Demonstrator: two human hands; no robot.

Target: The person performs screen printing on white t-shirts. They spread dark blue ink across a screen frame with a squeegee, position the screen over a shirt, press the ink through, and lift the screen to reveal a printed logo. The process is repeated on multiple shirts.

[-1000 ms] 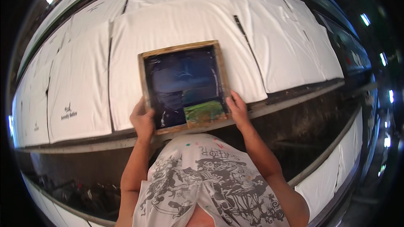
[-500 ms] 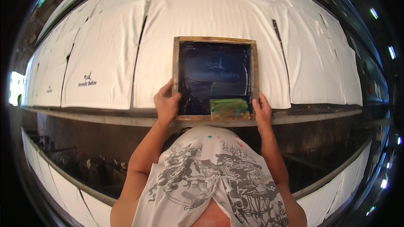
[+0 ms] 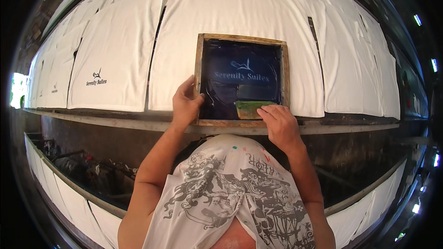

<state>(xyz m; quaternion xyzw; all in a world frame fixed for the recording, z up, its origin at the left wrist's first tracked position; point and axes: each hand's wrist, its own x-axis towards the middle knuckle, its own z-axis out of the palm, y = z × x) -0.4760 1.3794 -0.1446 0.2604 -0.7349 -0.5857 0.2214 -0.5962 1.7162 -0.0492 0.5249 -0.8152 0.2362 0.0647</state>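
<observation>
A wooden-framed printing screen (image 3: 200,55) lies on a white cloth (image 3: 170,32) at the bench's front edge. Its dark blue mesh (image 3: 219,55) shows a pale logo with lettering. My left hand (image 3: 186,103) grips the frame's left side, thumb on the inner edge. My right hand (image 3: 281,124) has its fingers bent over the top edge of a green-and-tan squeegee blade (image 3: 246,110), which rests inside the frame at the lower right.
More white cloths (image 3: 110,37) lie in rows along the bench; some at the left bear small dark printed logos. The bench's front rail (image 3: 106,118) runs across the middle. Below it are a dark gap and a lower rack with more white cloths (image 3: 64,184).
The screen has straightened and now sits squarely on the cloth. My right hand has left the frame's right side and taken hold of the squeegee. The head view has also turned.
</observation>
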